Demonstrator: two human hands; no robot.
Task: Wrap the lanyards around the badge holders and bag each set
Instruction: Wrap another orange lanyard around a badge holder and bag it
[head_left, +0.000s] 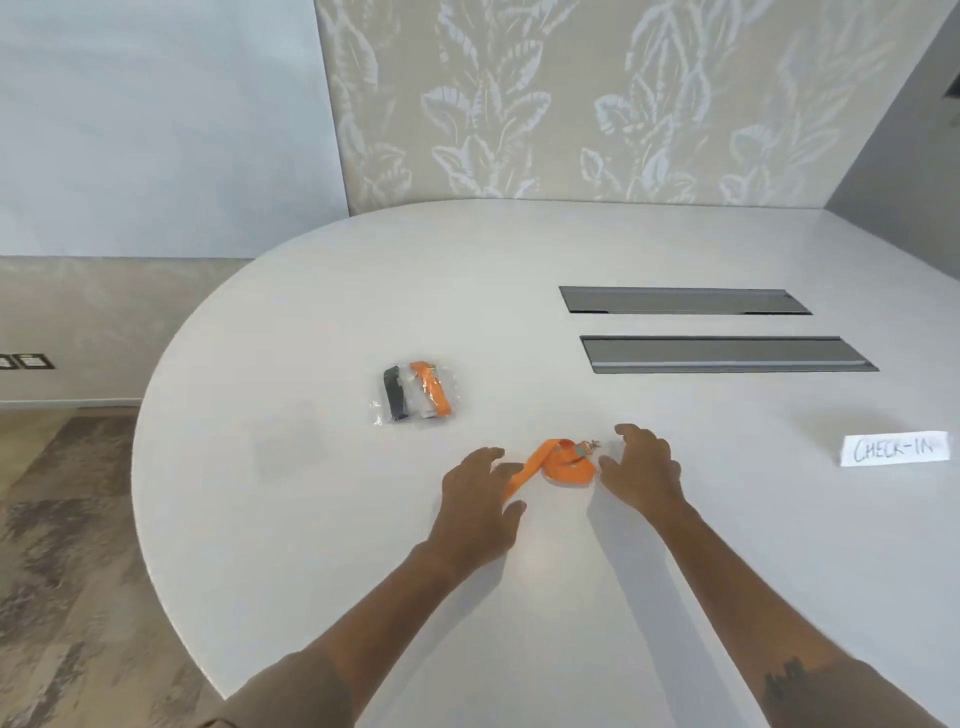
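Head view: an orange lanyard (563, 464) (light, limp, slippery webbing) is seen on the table (311, 519) between both hands. Nothing is held: left hand (480, 501) at nine o'clock, right hand (641, 467) at three, fingers loosely spread. Its metal clip is judged the firmest hold.

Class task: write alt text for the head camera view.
Two open hands, left hand and right hand, flank a loose orange lanyard on a white table; beyond lies a clear bag holding finished sets.
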